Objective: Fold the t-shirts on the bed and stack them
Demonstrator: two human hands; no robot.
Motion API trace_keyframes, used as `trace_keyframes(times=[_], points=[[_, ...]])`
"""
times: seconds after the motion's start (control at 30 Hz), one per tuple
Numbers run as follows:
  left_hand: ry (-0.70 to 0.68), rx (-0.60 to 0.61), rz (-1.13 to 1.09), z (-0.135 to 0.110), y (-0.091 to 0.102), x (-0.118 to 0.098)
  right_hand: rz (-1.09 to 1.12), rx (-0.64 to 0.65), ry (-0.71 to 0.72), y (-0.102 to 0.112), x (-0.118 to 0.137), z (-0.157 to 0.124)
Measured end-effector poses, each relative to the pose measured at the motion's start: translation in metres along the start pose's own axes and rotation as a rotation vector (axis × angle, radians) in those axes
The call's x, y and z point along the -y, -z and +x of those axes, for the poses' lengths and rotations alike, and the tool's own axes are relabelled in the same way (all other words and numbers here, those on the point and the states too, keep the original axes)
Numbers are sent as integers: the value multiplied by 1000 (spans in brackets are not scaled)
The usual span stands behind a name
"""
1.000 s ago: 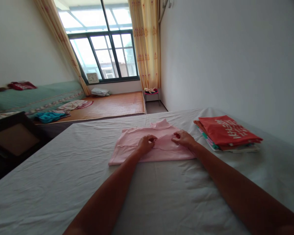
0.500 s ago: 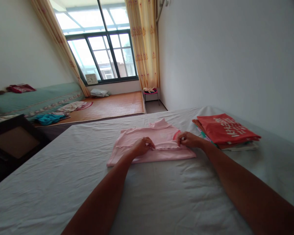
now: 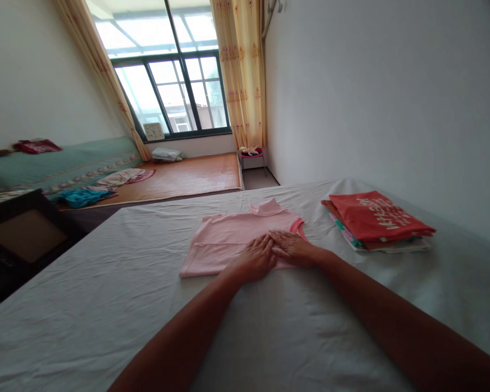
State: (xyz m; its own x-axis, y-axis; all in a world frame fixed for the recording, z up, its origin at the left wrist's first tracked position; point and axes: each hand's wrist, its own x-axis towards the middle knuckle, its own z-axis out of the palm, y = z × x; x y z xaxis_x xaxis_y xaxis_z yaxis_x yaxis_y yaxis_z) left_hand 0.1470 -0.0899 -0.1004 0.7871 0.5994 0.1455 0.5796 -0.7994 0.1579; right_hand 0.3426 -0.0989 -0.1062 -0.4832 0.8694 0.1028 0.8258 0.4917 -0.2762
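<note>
A: Where to look for the pink high-necked shirt [image 3: 228, 234]?

B: In the middle of the scene, folded flat on the pale bedsheet [image 3: 106, 294]. Lies directly under the left hand [image 3: 258, 258] and right hand [image 3: 296, 249], covered at its near right part, and spreads out to the left of them and beyond, toward the far side.

A: Clasped at all?

B: Doesn't look so. Pressed flat instead, under two opened-out hands, palms down, touching each other at the fingers.

A: Pointing which way?

B: Toward the far side by the collar [image 3: 268, 207], slightly to the right. Longest from left to right, with a coral-edged opening [image 3: 300, 225] at the right.

A: And just to the right of that?

B: Near but apart, a stack of folded clothes [image 3: 348, 230], topped by a red printed garment [image 3: 375, 218].
</note>
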Motion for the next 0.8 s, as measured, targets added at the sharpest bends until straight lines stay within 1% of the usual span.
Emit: trace_keyframes(times=[0.17, 0.23, 0.3, 0.4, 0.5, 0.67, 0.73, 0.8], points=[[11, 72, -43, 1, 9, 5, -34, 27, -66, 4, -4, -3], [14, 88, -81, 3, 15, 11, -57, 27, -100, 6, -6, -4], [39, 106, -111, 4, 19, 21, -68, 25, -133, 6, -8, -5], [119, 129, -110, 0, 24, 46, -78, 26, -147, 7, -10, -6], [241, 100, -50, -9, 25, 79, -106, 31, -150, 8, -8, -7], [494, 71, 101, -25, 25, 133, -141, 25, -146, 5, -4, -9], [607, 57, 141, -32, 29, 151, -138, 13, -146, 5, -2, -10], [686, 38, 168, -39, 37, 166, -116, 15, -134, 11, -2, -8]])
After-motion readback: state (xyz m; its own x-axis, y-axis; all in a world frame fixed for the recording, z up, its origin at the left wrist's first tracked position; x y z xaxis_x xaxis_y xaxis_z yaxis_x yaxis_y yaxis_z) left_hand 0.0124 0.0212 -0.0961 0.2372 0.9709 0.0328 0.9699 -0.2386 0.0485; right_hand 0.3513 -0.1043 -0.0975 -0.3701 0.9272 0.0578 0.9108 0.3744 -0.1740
